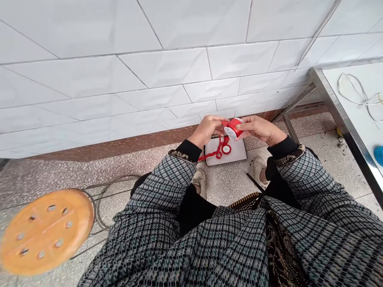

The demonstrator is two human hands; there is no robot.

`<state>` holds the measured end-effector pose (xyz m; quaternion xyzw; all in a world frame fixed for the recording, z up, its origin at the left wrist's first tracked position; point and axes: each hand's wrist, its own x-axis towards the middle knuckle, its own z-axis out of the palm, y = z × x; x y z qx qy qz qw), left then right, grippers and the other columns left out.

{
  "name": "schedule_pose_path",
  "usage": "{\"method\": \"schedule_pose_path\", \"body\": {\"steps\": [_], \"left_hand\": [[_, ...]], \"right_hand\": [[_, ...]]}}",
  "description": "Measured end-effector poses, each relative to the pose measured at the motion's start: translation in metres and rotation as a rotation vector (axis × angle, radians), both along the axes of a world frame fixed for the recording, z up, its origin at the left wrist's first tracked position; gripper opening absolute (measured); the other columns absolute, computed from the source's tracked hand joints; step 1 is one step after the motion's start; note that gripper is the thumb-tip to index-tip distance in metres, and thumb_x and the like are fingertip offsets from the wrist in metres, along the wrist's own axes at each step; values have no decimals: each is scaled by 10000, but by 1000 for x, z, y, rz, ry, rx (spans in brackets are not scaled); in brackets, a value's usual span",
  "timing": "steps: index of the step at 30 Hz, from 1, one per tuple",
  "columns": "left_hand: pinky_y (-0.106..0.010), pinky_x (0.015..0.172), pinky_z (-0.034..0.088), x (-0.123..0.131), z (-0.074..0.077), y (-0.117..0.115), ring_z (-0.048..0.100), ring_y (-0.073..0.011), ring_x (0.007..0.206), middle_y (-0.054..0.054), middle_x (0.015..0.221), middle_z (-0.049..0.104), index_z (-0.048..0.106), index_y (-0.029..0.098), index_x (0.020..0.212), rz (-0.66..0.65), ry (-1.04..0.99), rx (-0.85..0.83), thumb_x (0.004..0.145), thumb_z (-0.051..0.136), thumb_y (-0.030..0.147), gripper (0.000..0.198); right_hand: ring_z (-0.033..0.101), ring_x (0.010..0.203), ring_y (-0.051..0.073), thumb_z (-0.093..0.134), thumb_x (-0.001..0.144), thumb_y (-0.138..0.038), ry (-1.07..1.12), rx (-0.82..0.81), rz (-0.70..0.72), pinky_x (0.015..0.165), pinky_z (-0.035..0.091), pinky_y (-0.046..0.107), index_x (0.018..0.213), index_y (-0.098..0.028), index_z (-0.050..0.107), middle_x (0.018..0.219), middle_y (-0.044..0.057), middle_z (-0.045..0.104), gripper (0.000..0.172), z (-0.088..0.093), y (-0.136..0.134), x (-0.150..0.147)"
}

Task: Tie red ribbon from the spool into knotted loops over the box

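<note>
My right hand (pixel 259 129) is closed round a spool of red ribbon (pixel 236 126), thumb on its side, with the white labelled end facing left. On the spool's other side, the fingers of my left hand (pixel 208 129) pinch red ribbon close to it; the fingertips are partly hidden. Below both hands, a shallow white tray (pixel 237 155) with a dark rim rests on the floor between my shoes. A smaller spool of red ribbon (pixel 226 149) lies in it, beside a loose, looped length of red ribbon (pixel 214 154) that reaches over the left rim.
An orange round stool (pixel 48 231) with holes stands at the left on thin metal legs. White tiled wall (pixel 167 67) rises just ahead. To the right is a metal-framed table (pixel 353 91), bearing a tangled pale cable (pixel 363 99) and a blue object (pixel 378 154) at the picture's edge.
</note>
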<state>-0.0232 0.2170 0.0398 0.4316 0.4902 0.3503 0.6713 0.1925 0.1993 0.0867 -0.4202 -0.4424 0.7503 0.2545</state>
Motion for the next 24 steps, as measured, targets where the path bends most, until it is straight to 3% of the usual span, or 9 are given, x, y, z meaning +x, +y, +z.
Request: {"method": "schedule_pose_path", "body": {"steps": [3,6,10,15,18,24], "left_hand": [[-378,715,647,1,8,-5,734,-202,678,-89,793,776,786,113,883,14,-34,-3,731,703,245,218],[-373,794,658,3,13,-8,738,-176,722,-84,856,791,778,103,983,11,-3,27,781,735,241,249],[-311,764,642,9,11,-9,708,-135,695,-40,818,773,756,118,1071,107,-12,40,806,718,130,268],[-255,680,600,13,3,-6,674,-108,667,-29,845,751,734,134,1019,288,-112,55,812,657,52,235],[-238,653,572,13,1,-5,641,-88,636,-19,859,734,721,139,1055,312,-225,-29,792,650,26,295],[-233,679,551,11,-5,-6,590,-83,600,51,671,599,710,134,1174,312,-331,-166,742,616,-42,476]], "right_hand": [[749,692,157,971,674,-406,-40,3,21,735,675,317,839,-179,822,808,47,809,318,0,0,0],[735,714,132,959,704,-374,-62,8,52,766,664,293,855,-177,815,824,33,804,287,0,0,-1],[721,716,118,955,700,-375,-65,56,55,752,639,258,829,-182,810,803,11,790,273,-2,0,-4],[719,693,121,904,762,-364,-92,103,109,741,621,260,831,-187,808,798,16,789,213,-6,-2,-9],[717,684,121,886,784,-350,-102,120,132,739,621,264,825,-183,803,792,22,786,191,-6,-4,-12],[719,678,123,907,761,-359,-89,88,71,730,631,264,809,-178,800,773,27,787,216,-5,-1,-11]]}}
